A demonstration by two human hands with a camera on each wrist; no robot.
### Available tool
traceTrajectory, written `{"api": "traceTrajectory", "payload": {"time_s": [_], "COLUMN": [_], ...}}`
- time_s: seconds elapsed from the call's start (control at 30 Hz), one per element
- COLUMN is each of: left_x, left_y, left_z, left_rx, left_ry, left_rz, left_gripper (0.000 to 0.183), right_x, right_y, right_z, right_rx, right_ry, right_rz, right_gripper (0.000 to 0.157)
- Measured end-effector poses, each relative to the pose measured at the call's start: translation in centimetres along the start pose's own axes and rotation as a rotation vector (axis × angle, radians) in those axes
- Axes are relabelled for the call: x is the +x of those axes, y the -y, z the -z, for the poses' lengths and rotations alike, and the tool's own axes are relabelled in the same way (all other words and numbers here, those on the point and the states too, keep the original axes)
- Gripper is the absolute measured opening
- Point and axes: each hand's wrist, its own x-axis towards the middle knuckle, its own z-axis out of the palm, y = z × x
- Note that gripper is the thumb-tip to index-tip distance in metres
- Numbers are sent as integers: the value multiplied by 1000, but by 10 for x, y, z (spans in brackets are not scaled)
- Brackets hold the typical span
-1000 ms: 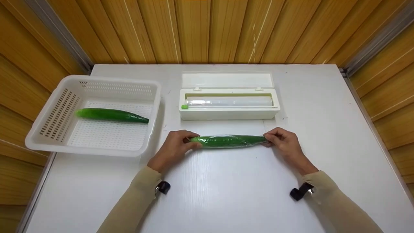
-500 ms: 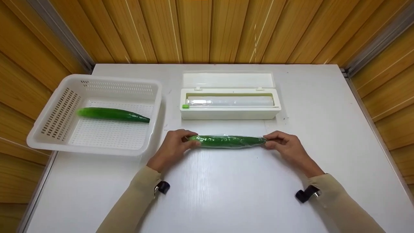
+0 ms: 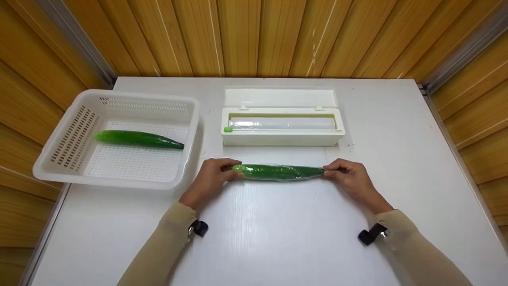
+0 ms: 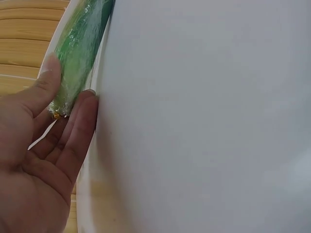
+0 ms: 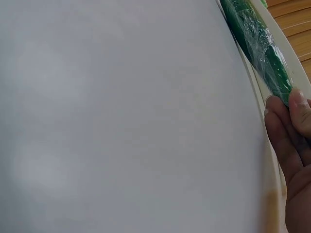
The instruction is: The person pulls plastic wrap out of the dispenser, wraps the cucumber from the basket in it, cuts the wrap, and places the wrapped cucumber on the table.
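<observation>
A green cucumber (image 3: 278, 172) wrapped in clear cling film lies crosswise between my two hands, in front of the film box. My left hand (image 3: 214, 174) pinches its pale left end between thumb and fingers. In the left wrist view the film on the cucumber (image 4: 80, 53) is wrinkled, and its blunt end sits between my thumb and fingertips. My right hand (image 3: 348, 176) pinches the darker, narrower right end. The right wrist view shows that tip of the cucumber (image 5: 262, 51) between thumb and fingers, with shiny creased film over it.
Behind the hands stands a white cling film box (image 3: 282, 140), lid raised, with a film roll (image 3: 281, 123) inside and a green slider (image 3: 228, 129) at its left. A white plastic basket (image 3: 107, 182) at the left holds another cucumber (image 3: 139, 139). Wood-patterned panels (image 3: 238, 39) border the white table (image 3: 278, 238).
Both hands keep their grip on the ends of the wrapped cucumber, which has turned slightly between them. The right forearm shifted a little outward, then back. Basket and film box stay put.
</observation>
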Motion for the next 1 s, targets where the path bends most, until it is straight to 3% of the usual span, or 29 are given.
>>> {"api": "traceTrajectory", "payload": {"time_s": [0.3, 0.67, 0.83, 1.0], "left_x": [1, 5, 6, 8], "left_y": [8, 15, 14, 13], "left_z": [8, 6, 2, -1], "left_rx": [-9, -78, -135, -266], "left_ry": [13, -130, -173, -184], "left_rz": [-54, -69, -38, 5], "left_gripper": [32, 19, 15, 16], "right_x": [4, 8, 8, 5], "right_y": [-8, -2, -3, -6], "right_z": [-3, -2, -1, 0], "right_rx": [129, 182, 170, 151], "right_ry": [-36, 13, 75, 98], "right_rz": [-53, -115, -64, -13], "right_gripper": [5, 8, 23, 19]}}
